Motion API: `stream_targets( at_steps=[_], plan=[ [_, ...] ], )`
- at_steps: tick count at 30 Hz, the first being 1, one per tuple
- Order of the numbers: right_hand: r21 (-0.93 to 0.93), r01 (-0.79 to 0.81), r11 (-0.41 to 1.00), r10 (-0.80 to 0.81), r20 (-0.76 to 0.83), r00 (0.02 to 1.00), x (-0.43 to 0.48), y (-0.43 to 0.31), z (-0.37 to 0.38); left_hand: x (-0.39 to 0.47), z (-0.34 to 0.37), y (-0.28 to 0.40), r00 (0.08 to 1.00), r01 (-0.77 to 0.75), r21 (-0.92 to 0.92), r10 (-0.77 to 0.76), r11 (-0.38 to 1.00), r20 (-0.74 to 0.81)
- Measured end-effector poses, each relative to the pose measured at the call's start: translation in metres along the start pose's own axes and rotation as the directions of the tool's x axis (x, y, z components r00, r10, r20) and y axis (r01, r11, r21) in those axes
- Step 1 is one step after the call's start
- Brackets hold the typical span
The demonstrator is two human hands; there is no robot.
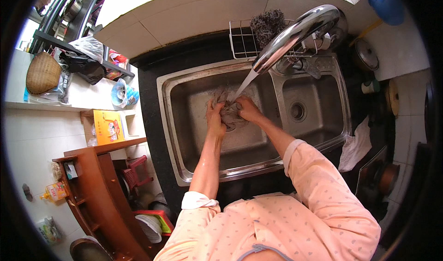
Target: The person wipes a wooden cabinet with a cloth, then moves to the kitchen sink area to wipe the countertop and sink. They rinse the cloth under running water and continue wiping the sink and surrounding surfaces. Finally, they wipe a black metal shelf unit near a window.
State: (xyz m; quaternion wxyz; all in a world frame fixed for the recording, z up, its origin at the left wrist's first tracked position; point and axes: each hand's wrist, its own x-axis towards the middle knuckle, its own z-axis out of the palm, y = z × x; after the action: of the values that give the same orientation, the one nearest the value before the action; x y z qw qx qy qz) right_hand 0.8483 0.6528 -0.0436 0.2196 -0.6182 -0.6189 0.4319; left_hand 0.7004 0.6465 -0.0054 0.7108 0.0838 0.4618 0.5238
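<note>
Both hands hold a wet, greyish cloth (231,118) in the left, larger basin of a steel double sink (249,157). My left hand (216,117) grips its left side, thumb on top. At its right side, my right hand (248,108) has its fingers curled into the fabric. Water streams from the chrome faucet (294,36) onto the cloth between the hands. Part of the basin's drain is hidden beneath the cloth. The fingertips under the fabric are hidden too.
Behind the sink stands a wire rack (242,39) with a dark scrubber (268,24). The smaller basin (311,122) lies to the right, with a light rag (356,147) beside it on the black counter. A wooden shelf unit (100,192) stands at the left.
</note>
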Motion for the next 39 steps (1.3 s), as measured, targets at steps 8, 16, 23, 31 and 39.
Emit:
stream_targets(
  at_steps=[8, 16, 23, 31, 39],
  plan=[
    [0.890, -0.216, 0.402, 0.126, 0.180, 0.976, -0.003, -0.007, -0.014, -0.006, -0.014, 0.010, 0.872, -0.488, 0.784, 0.185, 0.384, 0.452],
    [0.587, -0.259, 0.767, -0.050, 0.457, 0.888, 0.008, -0.035, -0.037, -0.008, 0.015, 0.061, 0.843, -0.499, 0.812, -0.045, 0.302, 0.535],
    [0.673, -0.075, 0.736, 0.040, 0.067, 0.997, 0.028, -0.029, -0.017, 0.000, -0.013, 0.032, 0.999, -0.034, 0.303, 0.043, 0.952, -0.023],
    [-0.010, 0.446, 0.895, -0.442, -0.158, 0.883, -0.037, -0.051, 0.057, 0.008, -0.029, -0.031, 0.952, 0.285, -0.357, -0.220, 0.890, 0.212],
    [-0.179, 0.012, 0.984, -0.062, -0.277, 0.959, 0.029, -0.030, 0.046, 0.011, -0.005, -0.040, 0.996, -0.017, 0.269, -0.008, 0.963, 0.089]
  ],
)
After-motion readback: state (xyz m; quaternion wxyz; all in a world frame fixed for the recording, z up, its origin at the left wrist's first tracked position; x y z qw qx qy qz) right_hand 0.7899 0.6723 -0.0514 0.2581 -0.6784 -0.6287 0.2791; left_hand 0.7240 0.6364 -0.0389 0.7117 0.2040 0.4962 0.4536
